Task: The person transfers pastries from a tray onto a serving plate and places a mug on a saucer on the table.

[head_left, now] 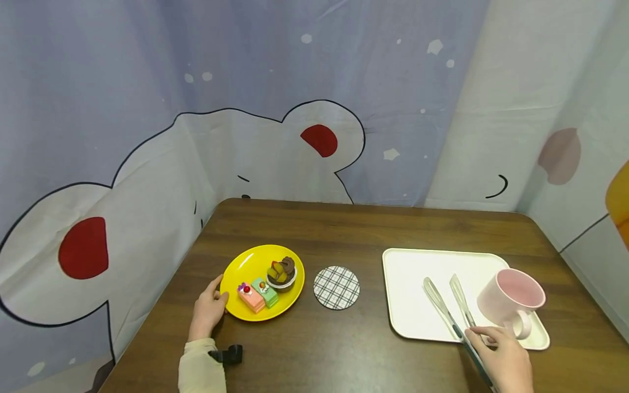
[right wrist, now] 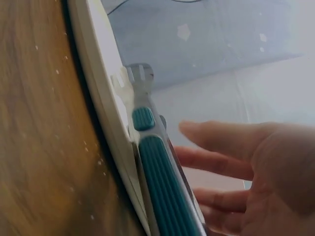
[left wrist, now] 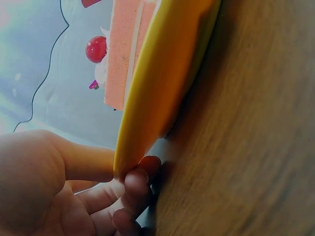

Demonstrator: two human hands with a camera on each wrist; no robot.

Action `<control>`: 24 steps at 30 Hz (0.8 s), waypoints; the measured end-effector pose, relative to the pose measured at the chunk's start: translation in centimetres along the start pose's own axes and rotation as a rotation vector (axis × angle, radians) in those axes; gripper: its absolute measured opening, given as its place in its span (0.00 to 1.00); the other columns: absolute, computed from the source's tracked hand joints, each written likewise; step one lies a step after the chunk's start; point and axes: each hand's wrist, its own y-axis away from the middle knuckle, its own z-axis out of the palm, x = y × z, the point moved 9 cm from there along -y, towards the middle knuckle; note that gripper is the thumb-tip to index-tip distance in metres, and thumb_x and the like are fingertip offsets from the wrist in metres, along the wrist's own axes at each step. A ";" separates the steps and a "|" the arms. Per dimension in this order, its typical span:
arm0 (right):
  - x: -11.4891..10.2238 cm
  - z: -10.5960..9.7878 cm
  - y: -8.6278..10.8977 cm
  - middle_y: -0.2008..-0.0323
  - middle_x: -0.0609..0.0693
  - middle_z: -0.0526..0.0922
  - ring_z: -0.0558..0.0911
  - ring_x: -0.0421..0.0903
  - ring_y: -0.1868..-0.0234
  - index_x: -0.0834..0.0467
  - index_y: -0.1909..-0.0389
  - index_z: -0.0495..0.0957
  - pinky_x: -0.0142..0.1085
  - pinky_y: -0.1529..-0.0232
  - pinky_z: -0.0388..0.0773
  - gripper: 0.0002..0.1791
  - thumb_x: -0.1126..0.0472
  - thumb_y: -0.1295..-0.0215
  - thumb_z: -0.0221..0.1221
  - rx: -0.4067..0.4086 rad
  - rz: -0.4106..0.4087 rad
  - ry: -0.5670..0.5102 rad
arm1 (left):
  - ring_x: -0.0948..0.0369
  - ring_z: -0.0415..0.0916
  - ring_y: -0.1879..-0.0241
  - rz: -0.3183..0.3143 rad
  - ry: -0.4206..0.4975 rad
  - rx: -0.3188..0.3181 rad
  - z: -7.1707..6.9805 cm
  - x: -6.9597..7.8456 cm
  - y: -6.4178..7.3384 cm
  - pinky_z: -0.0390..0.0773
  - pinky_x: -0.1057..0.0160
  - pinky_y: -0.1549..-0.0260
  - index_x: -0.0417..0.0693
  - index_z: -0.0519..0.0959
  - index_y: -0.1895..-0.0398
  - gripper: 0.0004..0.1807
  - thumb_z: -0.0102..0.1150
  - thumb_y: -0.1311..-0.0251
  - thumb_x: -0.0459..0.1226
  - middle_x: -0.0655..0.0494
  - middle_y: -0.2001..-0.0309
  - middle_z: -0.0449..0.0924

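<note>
A yellow plate point(head_left: 245, 265) is gripped at its left rim by my left hand point(head_left: 207, 312), thumb on top and fingertips beneath in the left wrist view. It bears a pink cake slice point(head_left: 253, 298), a green cake slice point(head_left: 265, 293) and a chocolate fruit cupcake point(head_left: 282, 273). At right, slotted food tongs point(right wrist: 165, 189) with teal grips lie over the front edge of a white tray point(head_left: 408, 295), arms spread. My right hand point(head_left: 503, 357) is beside them. In the right wrist view its thumb stands apart from the tongs; some fingers pass behind them, contact unclear.
On the tray's right side stands a pink mug point(head_left: 511, 297), its handle close to my right hand. A round checked coaster point(head_left: 336, 287) lies between plate and tray on the wooden table point(head_left: 363, 344). Printed curtains point(head_left: 275, 158) hang behind the table and along its sides.
</note>
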 end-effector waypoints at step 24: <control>7.8 -1.8 -0.7 0.26 0.68 0.48 0.72 0.51 0.36 0.58 0.23 0.36 0.15 0.71 0.55 0.45 0.48 0.31 0.49 0.035 0.370 -0.328 | 0.59 0.72 0.75 -0.013 0.008 -0.012 0.0 0.3 0.3 0.68 0.65 0.72 0.38 0.54 0.27 0.30 0.45 0.31 0.34 0.39 0.63 0.76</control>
